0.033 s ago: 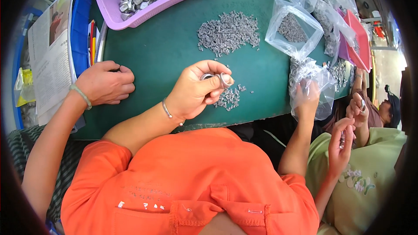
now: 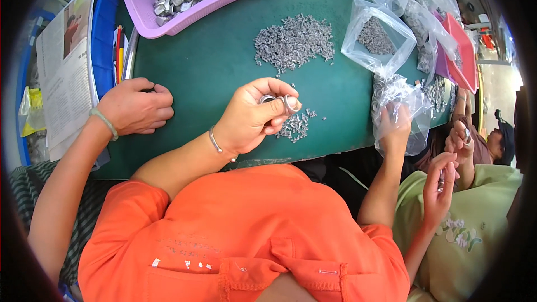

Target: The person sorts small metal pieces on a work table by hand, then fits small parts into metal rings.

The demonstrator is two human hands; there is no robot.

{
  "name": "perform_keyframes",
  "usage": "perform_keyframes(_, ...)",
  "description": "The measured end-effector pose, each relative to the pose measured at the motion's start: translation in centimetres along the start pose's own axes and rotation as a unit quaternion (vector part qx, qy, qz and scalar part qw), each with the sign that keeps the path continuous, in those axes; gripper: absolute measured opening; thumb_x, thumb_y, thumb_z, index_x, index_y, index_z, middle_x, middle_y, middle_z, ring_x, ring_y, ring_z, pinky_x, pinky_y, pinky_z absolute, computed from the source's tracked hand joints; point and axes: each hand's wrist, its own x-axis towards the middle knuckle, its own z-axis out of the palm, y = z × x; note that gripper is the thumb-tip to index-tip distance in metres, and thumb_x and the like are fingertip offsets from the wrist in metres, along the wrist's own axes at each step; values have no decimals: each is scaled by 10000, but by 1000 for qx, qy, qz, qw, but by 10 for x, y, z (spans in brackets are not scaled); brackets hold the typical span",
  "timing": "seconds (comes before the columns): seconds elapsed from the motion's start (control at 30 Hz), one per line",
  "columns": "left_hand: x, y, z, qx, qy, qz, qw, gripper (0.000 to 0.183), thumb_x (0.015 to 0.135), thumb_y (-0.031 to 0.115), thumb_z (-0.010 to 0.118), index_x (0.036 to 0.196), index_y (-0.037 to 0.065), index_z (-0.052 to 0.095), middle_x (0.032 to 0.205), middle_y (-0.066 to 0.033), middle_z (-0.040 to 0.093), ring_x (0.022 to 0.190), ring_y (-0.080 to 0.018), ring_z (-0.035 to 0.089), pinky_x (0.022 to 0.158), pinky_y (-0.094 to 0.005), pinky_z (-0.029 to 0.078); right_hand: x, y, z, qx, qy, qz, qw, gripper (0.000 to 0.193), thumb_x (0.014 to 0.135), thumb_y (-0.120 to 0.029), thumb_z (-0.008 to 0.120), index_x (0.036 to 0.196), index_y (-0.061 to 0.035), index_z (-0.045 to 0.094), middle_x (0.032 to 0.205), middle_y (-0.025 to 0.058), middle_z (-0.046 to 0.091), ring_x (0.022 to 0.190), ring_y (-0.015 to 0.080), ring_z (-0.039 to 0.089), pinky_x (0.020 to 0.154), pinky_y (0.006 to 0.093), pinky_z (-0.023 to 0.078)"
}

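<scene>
My left hand [image 2: 249, 114], with a thin metal bangle on its wrist, is closed over the green table. It pinches grey metal rings [image 2: 291, 104] between thumb and fingers, one standing out at the fingertips. Just beyond its fingertips lies a small scatter of tiny grey metal pieces [image 2: 296, 127]. My right hand [image 2: 396, 122] reaches into a clear plastic bag [image 2: 418, 117] at the table's near edge. Metal rings [image 2: 386, 89] fill the bag's far part, by its fingers. Plastic and rings hide those fingertips.
A larger heap of tiny grey pieces [image 2: 293, 42] lies mid-table. Beyond it stands a purple basket [image 2: 168, 25] of metal rings. An open plastic bag [image 2: 349, 45] holds more pieces. Another person's hand [image 2: 137, 106] rests at left; a co-worker's hands [image 2: 439, 182] hold rings at right.
</scene>
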Motion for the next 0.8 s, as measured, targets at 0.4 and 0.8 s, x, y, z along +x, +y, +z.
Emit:
perform_keyframes(0.4, -4, -5, 8, 301, 50, 142, 942, 108, 773, -71, 629, 839, 5, 590, 800, -36, 577, 637, -62, 505, 546, -195, 415, 3, 9, 9, 49, 23, 30, 998, 215, 739, -127, 672, 895, 15, 631, 852, 211, 622, 813, 393, 586, 746, 422, 460)
perform_keyframes(0.8, -2, -5, 5, 459, -12, 335, 823, 161, 706, -95, 667, 809, 15, 609, 840, -55, 588, 738, -103, 567, 623, -222, 459, -3, -10, -25, 138, 77, 140, 978, 162, 793, -67, 652, 920, 34, 651, 859, 93, 663, 749, 191, 622, 709, 289, 482)
